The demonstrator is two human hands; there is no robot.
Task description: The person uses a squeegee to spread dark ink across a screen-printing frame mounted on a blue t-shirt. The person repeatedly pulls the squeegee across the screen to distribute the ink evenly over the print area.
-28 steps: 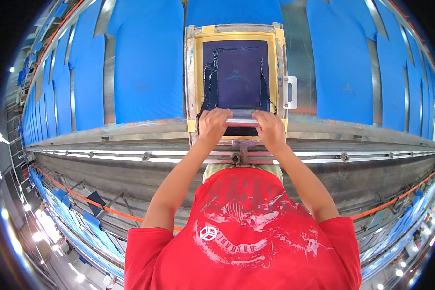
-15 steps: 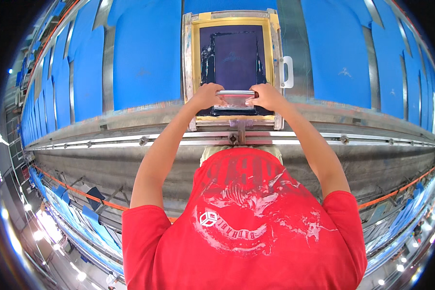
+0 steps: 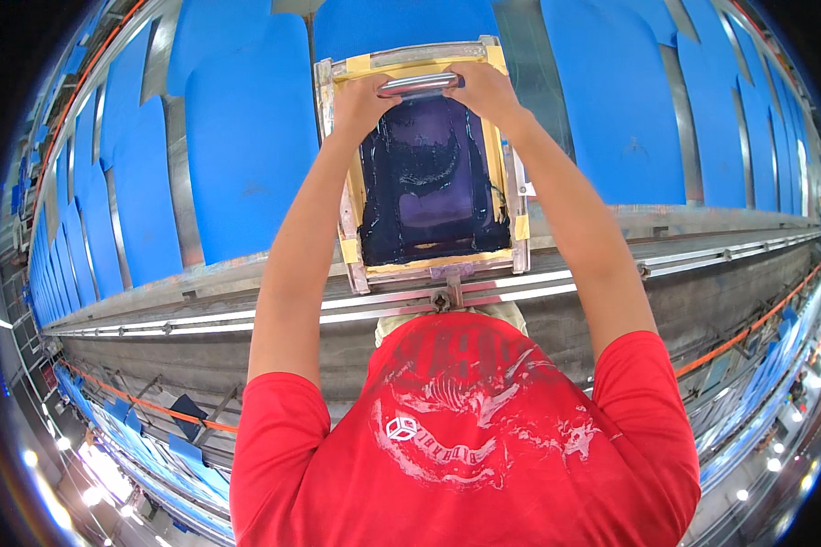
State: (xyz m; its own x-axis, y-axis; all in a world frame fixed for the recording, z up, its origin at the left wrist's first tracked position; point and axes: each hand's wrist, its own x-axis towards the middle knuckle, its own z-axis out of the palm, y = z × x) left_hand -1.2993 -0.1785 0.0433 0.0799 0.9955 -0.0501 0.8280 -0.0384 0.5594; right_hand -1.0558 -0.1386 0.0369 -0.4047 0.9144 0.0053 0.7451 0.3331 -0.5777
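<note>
A squeegee with a shiny metal bar (image 3: 420,83) spans the far end of a screen-printing frame (image 3: 518,228). My left hand (image 3: 363,102) grips its left end, and my right hand (image 3: 485,91) is closed round the right end. Dark ink (image 3: 429,162) lies on the purple mesh (image 3: 433,211) nearer to me, thick along the sides and near edge, with a curved smear in the middle. Yellow tape lines the frame's inner border. Both my arms reach forward over the frame. The squeegee's blade is mostly hidden behind the bar and fingers.
Blue fabric pieces (image 3: 237,155) lie in rows along the long table on both sides of the frame. A metal rail (image 3: 201,321) runs along the table's near edge, with a clamp (image 3: 441,299) below the frame. An orange rail (image 3: 748,319) runs behind me.
Both hands have moved the squeegee from the frame's near end to its far end. Ink now covers more of the near mesh. The whole view has shifted and tilted slightly.
</note>
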